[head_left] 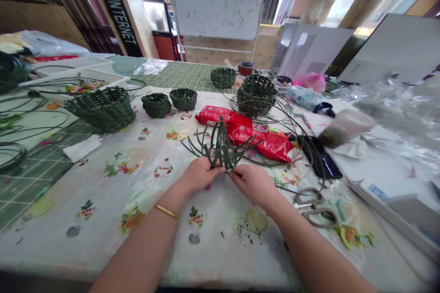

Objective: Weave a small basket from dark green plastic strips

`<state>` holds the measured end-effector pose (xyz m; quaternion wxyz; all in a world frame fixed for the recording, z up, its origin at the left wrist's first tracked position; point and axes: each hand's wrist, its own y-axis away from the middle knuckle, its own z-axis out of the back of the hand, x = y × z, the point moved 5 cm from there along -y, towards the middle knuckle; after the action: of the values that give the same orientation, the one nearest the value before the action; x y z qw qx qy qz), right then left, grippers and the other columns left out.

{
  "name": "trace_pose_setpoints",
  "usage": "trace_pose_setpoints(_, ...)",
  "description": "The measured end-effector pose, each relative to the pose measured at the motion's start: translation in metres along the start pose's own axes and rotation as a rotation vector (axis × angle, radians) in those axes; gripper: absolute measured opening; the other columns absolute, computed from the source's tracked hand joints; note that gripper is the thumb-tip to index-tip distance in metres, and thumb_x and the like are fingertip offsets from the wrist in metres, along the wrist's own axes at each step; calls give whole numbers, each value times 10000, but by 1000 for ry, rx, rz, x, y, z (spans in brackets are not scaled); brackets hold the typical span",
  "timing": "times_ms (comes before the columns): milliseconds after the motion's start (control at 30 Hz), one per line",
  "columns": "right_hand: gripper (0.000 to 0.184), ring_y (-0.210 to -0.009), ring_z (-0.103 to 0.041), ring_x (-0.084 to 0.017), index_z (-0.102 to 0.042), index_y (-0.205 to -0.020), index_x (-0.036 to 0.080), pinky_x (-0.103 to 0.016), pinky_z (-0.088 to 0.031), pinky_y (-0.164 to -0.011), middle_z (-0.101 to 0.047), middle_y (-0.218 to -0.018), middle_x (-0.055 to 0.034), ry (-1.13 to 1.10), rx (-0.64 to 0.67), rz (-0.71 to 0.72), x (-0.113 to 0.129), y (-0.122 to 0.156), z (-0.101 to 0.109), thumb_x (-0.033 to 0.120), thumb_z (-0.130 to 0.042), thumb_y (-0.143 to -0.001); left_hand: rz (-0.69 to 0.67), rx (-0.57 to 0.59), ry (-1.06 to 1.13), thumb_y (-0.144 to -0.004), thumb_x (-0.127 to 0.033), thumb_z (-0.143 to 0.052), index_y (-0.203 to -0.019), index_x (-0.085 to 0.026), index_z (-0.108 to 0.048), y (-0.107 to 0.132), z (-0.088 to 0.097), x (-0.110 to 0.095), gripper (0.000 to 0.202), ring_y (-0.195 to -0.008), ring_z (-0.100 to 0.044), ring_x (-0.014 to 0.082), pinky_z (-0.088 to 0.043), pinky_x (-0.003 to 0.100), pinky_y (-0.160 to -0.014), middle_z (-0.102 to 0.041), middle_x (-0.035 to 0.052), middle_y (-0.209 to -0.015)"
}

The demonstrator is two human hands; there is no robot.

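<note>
Between my hands, low over the tablecloth, is a partly woven basket (222, 149) of dark green strips, its loose ends fanning upward and outward. My left hand (202, 174) pinches its lower left side, thumb toward the middle. Opposite it, my right hand (251, 182) has thumb and fingers closed at the lower right edge, close to the left thumb. The exact strand under my right fingertips is too small to make out. Just behind the basket lie red shiny packets (240, 130). A thin green strand (309, 146) loops out to the right.
Finished-looking woven baskets (103, 109) stand across the back, including a round one (256, 95). Scissors (316, 208) and a black phone (321, 158) lie right. A plastic cup (347, 128) leans beyond the phone. Coiled strands (20, 119) and a white tray (110, 78) occupy the left.
</note>
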<state>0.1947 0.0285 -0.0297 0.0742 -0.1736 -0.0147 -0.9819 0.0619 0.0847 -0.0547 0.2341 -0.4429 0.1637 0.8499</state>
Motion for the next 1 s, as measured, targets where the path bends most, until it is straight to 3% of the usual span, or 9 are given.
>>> trace_pose_setpoints(133, 343, -579, -550, -141, -650, -674, 216, -262, -199, -489, -645, -623, -26, 75, -93, -59, 4, 0, 6, 371, -414, -868, 90, -34, 423, -724, -351, -592, -763, -135, -604, 2, -1, 5, 220, -307, -425, 58, -329, 190, -300, -585, -20, -610)
trace_pose_setpoints(267, 371, -541, -526, -128, -631, -649, 211, -276, -147, -484, -630, -591, -21, 131, -177, -48, 9, 2, 12, 409, -407, -869, 178, -137, 369, -736, -369, -591, -637, -146, -541, 8, 7, -7, 249, -232, -338, 56, -221, 168, -246, -354, -93, -349)
trace_pose_setpoints(367, 380, -553, -534, -126, -624, -667, 208, -279, -151, -492, -637, -624, -21, 165, -241, -13, 12, 7, 19, 417, -391, -882, 182, -200, 320, -738, -346, -597, -684, -145, -576, 15, 13, -23, 210, -228, -315, 44, -222, 174, -244, -390, -93, -362)
trace_pose_setpoints(433, 354, -605, -560, -135, -641, -748, 213, -278, -178, -502, -654, -676, -26, 160, -309, 4, 13, 11, 23, 426, -394, -885, 167, -208, 413, -736, -342, -607, -721, -145, -582, 18, 16, -29, 200, -232, -308, 34, -219, 173, -244, -429, -90, -402)
trace_pose_setpoints(567, 350, -697, -592, -154, -590, -1119, 253, -258, -264, -562, -686, -785, -34, 89, -431, 77, 11, 19, 30, 443, -421, -879, 204, 29, 706, -739, -355, -625, -803, -139, -575, 21, 16, -34, 231, -240, -268, -15, -123, 156, -255, -580, -45, -589)
trace_pose_setpoints(667, 431, -676, -599, -155, -548, -1211, 260, -249, -309, -585, -695, -782, -37, 39, -401, 66, 6, 20, 32, 480, -453, -853, 252, 239, 792, -755, -365, -620, -817, -140, -566, 21, 15, -36, 240, -238, -259, -30, -100, 150, -274, -620, -15, -639)
trace_pose_setpoints(800, 330, -678, -614, -154, -642, -1058, 265, -233, -351, -586, -705, -782, -20, -88, -363, -33, -3, 17, 36, 454, -509, -822, 246, 312, 808, -760, -387, -614, -838, -142, -576, 15, 10, -37, 260, -238, -308, -19, -103, 148, -272, -610, -20, -610)
trace_pose_setpoints(900, 240, -610, -592, -142, -679, -816, 242, -227, -335, -543, -681, -666, -1, -140, -340, -113, -6, 15, 37, 432, -533, -806, 211, 277, 855, -760, -397, -609, -825, -141, -580, 10, 2, -35, 265, -234, -351, -8, -108, 152, -264, -584, -38, -582)
trace_pose_setpoints(1000, 224, -574, -557, -132, -658, -751, 227, -221, -328, -524, -652, -618, 6, -241, -314, -168, -10, 11, 33, 426, -560, -782, 207, 236, 872, -765, -402, -598, -814, -132, -580, 8, -4, -31, 275, -221, -357, -1, -101, 156, -256, -571, -41, -560)
